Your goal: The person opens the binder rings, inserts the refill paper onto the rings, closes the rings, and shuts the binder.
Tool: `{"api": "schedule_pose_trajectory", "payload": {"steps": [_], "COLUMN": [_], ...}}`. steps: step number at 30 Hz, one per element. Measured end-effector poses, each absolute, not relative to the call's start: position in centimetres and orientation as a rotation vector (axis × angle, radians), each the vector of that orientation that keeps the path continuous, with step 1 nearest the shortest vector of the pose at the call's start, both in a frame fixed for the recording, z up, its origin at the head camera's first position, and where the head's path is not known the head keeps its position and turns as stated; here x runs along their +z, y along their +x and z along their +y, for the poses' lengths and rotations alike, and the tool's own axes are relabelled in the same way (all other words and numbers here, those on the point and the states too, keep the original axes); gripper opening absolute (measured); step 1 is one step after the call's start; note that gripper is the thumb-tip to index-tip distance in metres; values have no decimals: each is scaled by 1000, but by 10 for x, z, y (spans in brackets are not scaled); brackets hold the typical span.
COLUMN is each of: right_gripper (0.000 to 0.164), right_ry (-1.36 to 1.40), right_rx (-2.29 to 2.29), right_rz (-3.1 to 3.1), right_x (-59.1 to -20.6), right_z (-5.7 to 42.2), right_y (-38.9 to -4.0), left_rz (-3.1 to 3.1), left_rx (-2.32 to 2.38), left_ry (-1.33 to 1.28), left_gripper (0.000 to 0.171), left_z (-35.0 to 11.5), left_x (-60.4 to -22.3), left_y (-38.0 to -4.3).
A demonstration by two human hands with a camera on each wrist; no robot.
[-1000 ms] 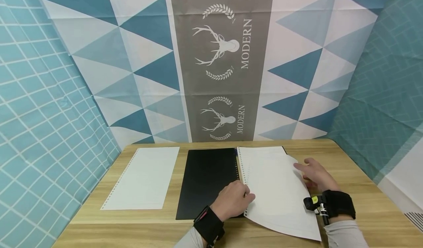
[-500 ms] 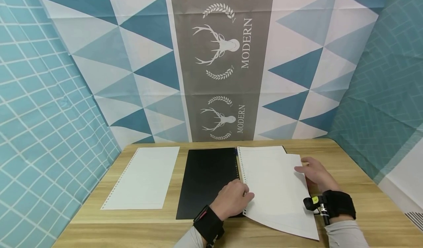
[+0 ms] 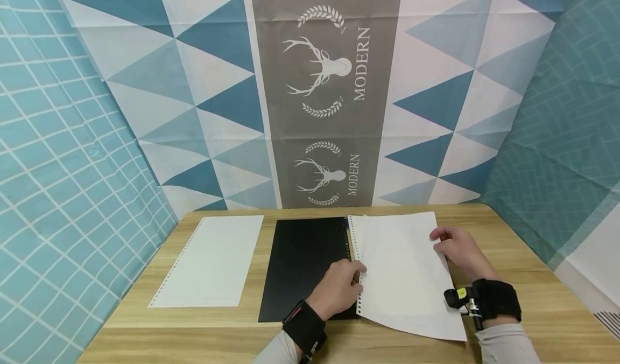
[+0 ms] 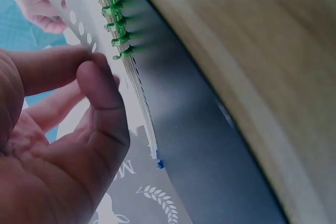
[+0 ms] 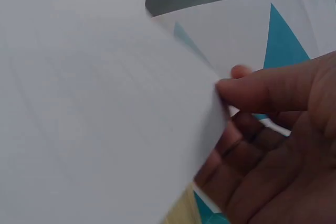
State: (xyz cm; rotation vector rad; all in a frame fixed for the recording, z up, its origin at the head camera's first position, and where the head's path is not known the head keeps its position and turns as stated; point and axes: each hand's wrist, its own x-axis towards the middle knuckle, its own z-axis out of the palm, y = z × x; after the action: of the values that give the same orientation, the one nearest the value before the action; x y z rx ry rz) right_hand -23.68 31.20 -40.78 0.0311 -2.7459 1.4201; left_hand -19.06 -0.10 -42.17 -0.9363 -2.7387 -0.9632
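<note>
A white loose-leaf sheet (image 3: 407, 278) with punched holes lies over the right half of an open ring binder, whose black cover (image 3: 301, 261) spreads to the left. My left hand (image 3: 335, 288) pinches the sheet's holed edge (image 4: 73, 18) between thumb and fingers, beside the binder's green rings (image 4: 116, 22). At the sheet's right edge, my right hand (image 3: 460, 250) holds the paper between thumb and fingers, with some fingers behind it. In the right wrist view the sheet (image 5: 105, 103) bends up toward the thumb. Most of the paper stack beneath is hidden.
Another punched white sheet (image 3: 208, 261) lies flat on the wooden table (image 3: 194, 337), left of the binder. A blue tab (image 4: 160, 163) marks the end of the binder's spine. A patterned cloth backdrop (image 3: 324, 111) rises behind the table.
The sheet has shifted away from me, its top edge now near the binder's top. My right hand has moved with it, and my left fingers have slid slightly up the holed edge.
</note>
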Motion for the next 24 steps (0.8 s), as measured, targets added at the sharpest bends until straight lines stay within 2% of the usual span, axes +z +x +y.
{"api": "schedule_pose_trajectory", "payload": {"steps": [6,11,16,18,24], "right_gripper": [24,40,56,54,35], "right_ry": [30,98,196,218,253], "right_rx": [1351,1380,1392,1390,1338], "right_rz": [-2644,-2629,-2649,-2660,-2713], "right_x": [-402,-396,-396,-397,-401], "right_z": [304,301,300,300,301], "right_y": [-238,-238,-239,-239,-238], "left_rz": [-2779,-2789,-2771,-2760,-2759], "left_rx": [-1019,-995,-953,-948,-951], "left_ry": [-943,-936,-975,-987,-970], "left_gripper": [13,12,23,25,27], "left_z": [0,1,0,-1,0], "left_x": [-420,-420,-420,-420,-420], "left_y": [-190,-191,-191,-191,-190]}}
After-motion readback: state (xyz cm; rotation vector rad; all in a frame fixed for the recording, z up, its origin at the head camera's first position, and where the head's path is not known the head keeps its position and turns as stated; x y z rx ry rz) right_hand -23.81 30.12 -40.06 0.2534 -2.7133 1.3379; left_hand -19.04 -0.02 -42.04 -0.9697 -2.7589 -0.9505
